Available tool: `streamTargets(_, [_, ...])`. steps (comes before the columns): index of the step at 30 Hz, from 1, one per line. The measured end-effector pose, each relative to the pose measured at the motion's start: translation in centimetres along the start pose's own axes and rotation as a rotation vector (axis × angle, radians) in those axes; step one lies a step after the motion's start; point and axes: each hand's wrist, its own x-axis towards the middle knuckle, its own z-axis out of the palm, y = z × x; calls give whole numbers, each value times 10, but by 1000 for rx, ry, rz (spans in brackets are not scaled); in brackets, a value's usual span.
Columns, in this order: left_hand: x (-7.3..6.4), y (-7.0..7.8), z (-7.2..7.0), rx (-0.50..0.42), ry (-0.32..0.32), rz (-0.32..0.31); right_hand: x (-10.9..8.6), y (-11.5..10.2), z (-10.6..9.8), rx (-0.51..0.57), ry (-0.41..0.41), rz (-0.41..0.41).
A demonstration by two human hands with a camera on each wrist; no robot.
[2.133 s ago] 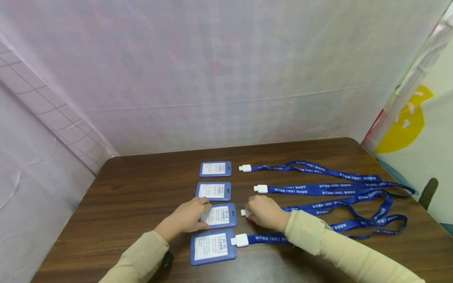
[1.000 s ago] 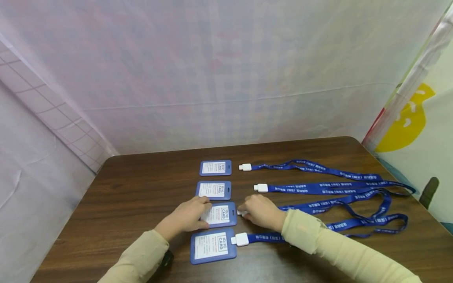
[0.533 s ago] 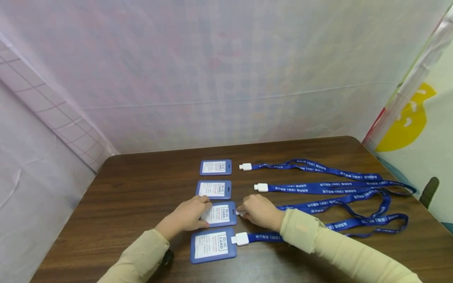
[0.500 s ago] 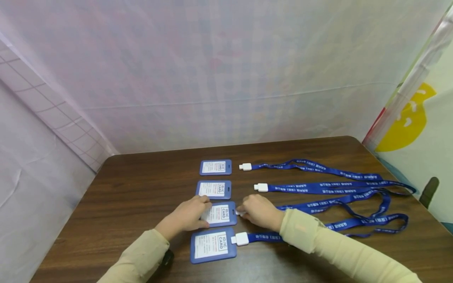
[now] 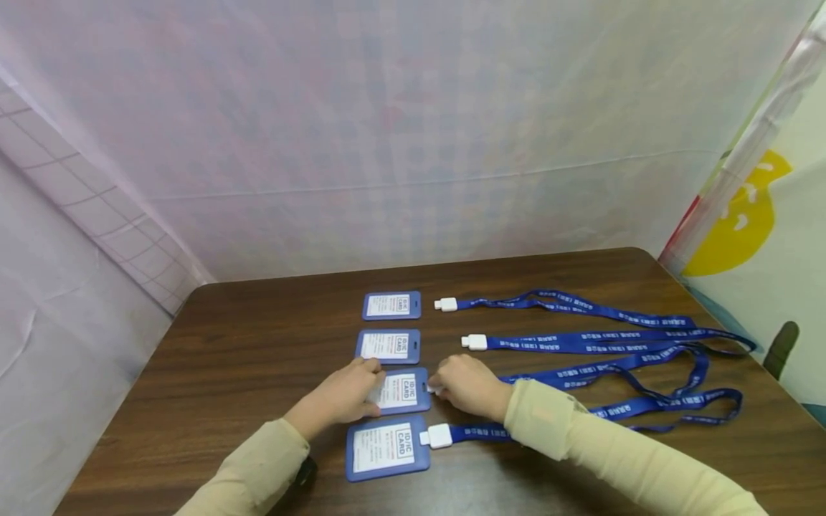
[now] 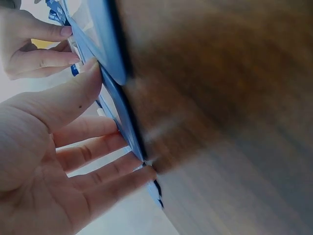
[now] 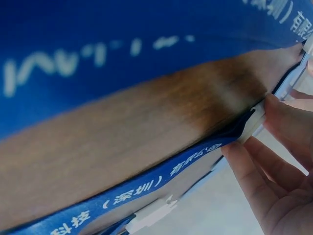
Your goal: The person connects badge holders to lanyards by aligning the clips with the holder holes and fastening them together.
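Observation:
On the table, a column of blue-framed ID card holders has lanyards to its right. My left hand [image 5: 345, 393] holds the left end of the third card holder [image 5: 405, 391], thumb at its near edge and fingers towards its far edge. My right hand [image 5: 470, 387] pinches the white clip [image 6: 73, 46] of a blue lanyard [image 5: 548, 378] between thumb and fingers. That clip lies at the holder's slotted end, mostly hidden by the fingers; whether it has entered the slot I cannot tell. The nearest card holder [image 5: 387, 448] has another white clip [image 5: 440, 436] at its slot end.
Behind lie two more card holders, a second [image 5: 388, 346] and a farthest [image 5: 391, 305], each apart from a lanyard with a white clip [image 5: 474, 342]. Straps loop across the right side of the brown table [image 5: 258, 322]. A pale curtain [image 5: 413, 143] hangs behind the table.
My right hand has moved left with the lanyard clip, bringing it from a gap away up to the third card holder's slot end. My left hand has stayed in place.

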Motion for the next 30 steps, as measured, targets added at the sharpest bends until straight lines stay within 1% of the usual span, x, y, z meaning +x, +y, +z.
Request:
streamTargets(7, [1,0,0,11,-3,3,3,-2,0,-38,0,-2])
streamTargets(13, [3,0,1,16,-8,-4,4,-2,0,-20,2,6])
streamTargets(19, [4,0,3,9,-6,12,4,-2,-1,-1,0,18])
streamTargets(24, [6,1,4,14,-10,22,5,-5,-2,-2,-16,29])
streamTargets(30, [6,2,1,23,-26,7,7,-7,-1,-27,-5,12])
